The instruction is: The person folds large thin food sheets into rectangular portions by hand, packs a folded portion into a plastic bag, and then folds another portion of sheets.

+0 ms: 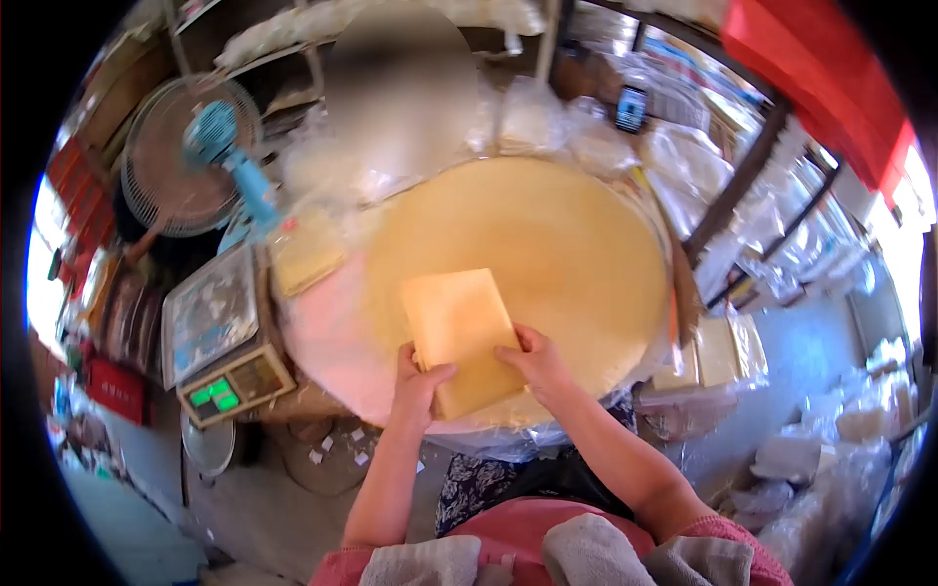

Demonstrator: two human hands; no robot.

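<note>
A rectangular stack of thin yellow sheets (459, 322) is held up between my two hands, over the near part of a round table. My left hand (420, 386) grips its left edge, thumb on the top face and fingers behind. On the opposite edge, my right hand (535, 363) closes the same way, its thumb pressing the face. Beneath the stack lies a large round yellowish surface (557, 234), with a pale pink covering (327, 337) showing at its left. The sheets' exact material cannot be made out.
A digital scale (234, 376) with green digits stands at the left, near a blue fan (234, 156). Another yellow stack (308, 254) lies at the table's left edge. Plastic-wrapped packs (718, 352) sit at the right. A phone (631, 107) is at the back.
</note>
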